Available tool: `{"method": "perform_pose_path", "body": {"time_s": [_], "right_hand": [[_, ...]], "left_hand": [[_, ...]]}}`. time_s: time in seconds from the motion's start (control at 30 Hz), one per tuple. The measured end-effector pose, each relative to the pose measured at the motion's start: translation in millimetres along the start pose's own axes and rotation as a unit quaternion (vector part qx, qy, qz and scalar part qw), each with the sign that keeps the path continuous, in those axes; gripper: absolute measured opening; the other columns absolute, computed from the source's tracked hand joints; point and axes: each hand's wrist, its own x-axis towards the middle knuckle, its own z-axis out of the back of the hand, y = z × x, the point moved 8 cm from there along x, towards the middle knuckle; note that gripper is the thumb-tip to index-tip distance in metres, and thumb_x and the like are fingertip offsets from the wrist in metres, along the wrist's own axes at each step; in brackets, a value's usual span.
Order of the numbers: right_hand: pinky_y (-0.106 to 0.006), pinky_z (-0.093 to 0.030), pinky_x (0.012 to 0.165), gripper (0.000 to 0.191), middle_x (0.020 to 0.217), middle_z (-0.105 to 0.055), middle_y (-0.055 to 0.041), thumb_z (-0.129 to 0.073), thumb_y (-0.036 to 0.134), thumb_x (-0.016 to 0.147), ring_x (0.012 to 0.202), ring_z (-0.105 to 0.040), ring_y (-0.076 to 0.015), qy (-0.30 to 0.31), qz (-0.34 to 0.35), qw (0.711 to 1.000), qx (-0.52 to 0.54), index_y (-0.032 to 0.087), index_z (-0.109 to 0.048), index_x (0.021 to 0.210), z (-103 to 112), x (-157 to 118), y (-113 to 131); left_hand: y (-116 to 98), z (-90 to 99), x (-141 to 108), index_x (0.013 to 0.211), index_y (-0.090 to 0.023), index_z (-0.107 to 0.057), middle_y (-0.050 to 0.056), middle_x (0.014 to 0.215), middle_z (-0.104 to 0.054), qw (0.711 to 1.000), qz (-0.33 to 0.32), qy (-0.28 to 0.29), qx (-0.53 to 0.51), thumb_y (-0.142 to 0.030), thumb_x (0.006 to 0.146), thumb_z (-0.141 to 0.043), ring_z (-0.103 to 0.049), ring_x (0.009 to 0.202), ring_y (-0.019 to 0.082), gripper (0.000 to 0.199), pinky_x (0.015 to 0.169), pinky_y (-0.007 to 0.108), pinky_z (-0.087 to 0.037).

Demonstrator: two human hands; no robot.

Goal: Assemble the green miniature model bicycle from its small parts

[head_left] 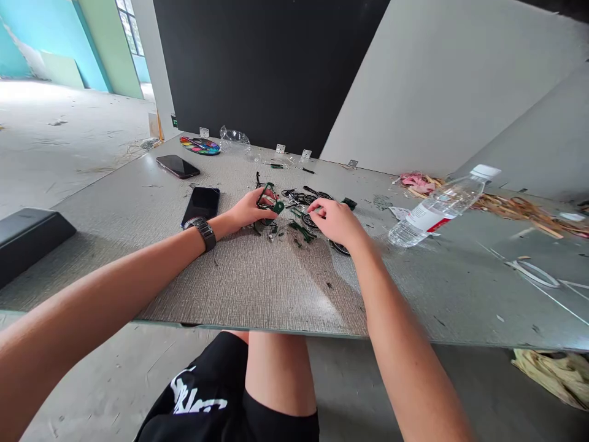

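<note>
My left hand [251, 209], with a dark watch [201, 232] on its wrist, is closed around a dark green plastic part [278, 207] with a thin frame-like outline. To the right, my right hand [335, 220] has thumb and forefinger pinched together above the small parts; whatever they hold is too small to make out. Between and around both hands lie black spoked wheels [309, 221], thin black pieces [301, 197] and green sticks [301, 232]. Another wheel [339, 248] is partly covered by my right hand. A dark green piece [350, 202] rests beyond my right hand.
Two phones, one near [201, 205] and one farther [177, 166], lie left of the parts. A colourful oval palette [199, 145] and clear plastic packaging [234, 140] sit at the back. A water bottle [437, 209] leans at right. A black box [32, 242] stands far left.
</note>
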Motion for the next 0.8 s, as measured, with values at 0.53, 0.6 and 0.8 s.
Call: {"method": "perform_pose_path", "body": {"time_s": [0.53,0.6,0.8], "right_hand": [[-0.033,-0.045,0.076,0.021,0.096,-0.078,-0.0067,-0.061,0.031,0.095,0.083,-0.066,-0.0193,0.020,0.103,0.993,0.046,0.020,-0.079,0.099,-9,-3,35],[-0.034,-0.044,0.074,0.020,0.095,-0.078,-0.0073,-0.064,0.033,0.094,0.082,-0.067,-0.0204,0.012,0.073,0.997,0.022,0.020,-0.079,0.096,-3,-1,23],[-0.032,-0.042,0.066,0.021,0.083,-0.076,-0.0045,-0.078,0.042,0.083,0.072,-0.064,-0.0182,0.105,0.022,0.994,0.007,0.021,-0.077,0.085,-20,1,0]], "left_hand": [[1,4.0,-2,0.108,-0.015,-0.059,0.003,0.096,-0.063,0.998,0.026,-0.031,-0.055,-0.014,0.067,-0.080,-0.058,0.075,0.011,0.046,0.073,0.029,-0.048],[3,4.2,-2,0.109,-0.015,-0.059,0.003,0.096,-0.063,0.998,0.030,-0.032,-0.055,-0.014,0.068,-0.080,-0.058,0.074,0.010,0.046,0.072,0.029,-0.047],[4,5.2,-2,0.109,-0.015,-0.059,0.003,0.098,-0.062,0.998,0.031,-0.036,-0.044,-0.014,0.068,-0.081,-0.058,0.073,0.010,0.047,0.070,0.030,-0.046]]}}
